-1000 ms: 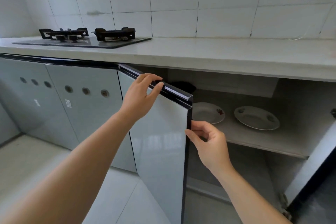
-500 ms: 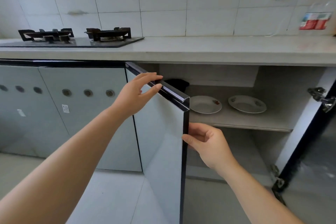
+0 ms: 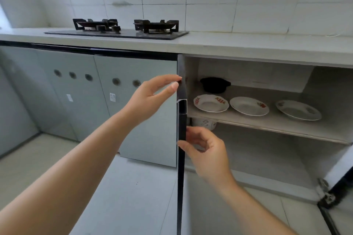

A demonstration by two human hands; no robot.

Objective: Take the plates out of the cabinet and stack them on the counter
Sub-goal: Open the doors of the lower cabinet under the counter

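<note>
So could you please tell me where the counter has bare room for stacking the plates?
The counter is bare from the stove rightward, above the open cabinet. The shelf is crowded: three plates in a row, with a black pot behind.

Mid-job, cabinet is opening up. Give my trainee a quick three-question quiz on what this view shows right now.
1. How many plates lie on the upper shelf?
2. True or false: the left hand is holding a plate.
3. What sits behind the leftmost plate? A) a black pot B) a glass bottle C) a kettle

Key
1. Three, side by side: leftmost, middle plate, right plate.
2. False. Its fingertips rest at the top of the door edge; the right hand touches that edge lower down. Neither holds a plate.
3. A, the black pot.
</note>
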